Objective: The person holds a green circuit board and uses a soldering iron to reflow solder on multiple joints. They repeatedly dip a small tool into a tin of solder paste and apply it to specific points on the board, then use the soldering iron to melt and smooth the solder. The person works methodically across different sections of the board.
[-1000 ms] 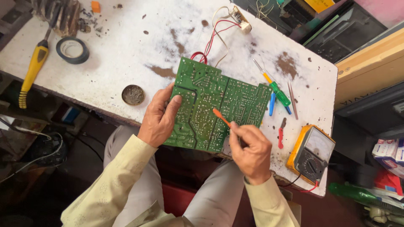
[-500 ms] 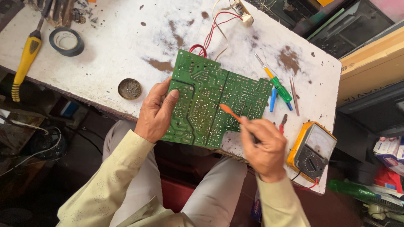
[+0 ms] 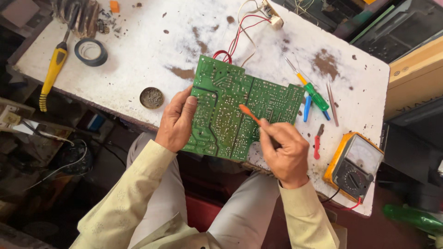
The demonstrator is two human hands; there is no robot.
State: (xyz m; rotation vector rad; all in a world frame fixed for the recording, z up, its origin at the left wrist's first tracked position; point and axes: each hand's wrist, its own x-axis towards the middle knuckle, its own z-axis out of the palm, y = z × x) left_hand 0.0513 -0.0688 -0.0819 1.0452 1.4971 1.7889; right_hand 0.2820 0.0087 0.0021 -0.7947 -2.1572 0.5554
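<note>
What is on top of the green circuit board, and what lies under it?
On the green circuit board rest the left hand's thumb and the orange tool tip held by the right hand. Beneath it only the white table shows; anything directly under is covered.

The left hand [image 3: 176, 121] steadies a green circuit board [image 3: 240, 113] (solder side up) on the counter [image 3: 138, 55]; the right hand [image 3: 284, 154] presses an orange-tipped tool [image 3: 249, 115] against it.

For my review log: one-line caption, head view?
Left hand steadies green circuit board; right hand touches orange-tipped tool to it.
</note>
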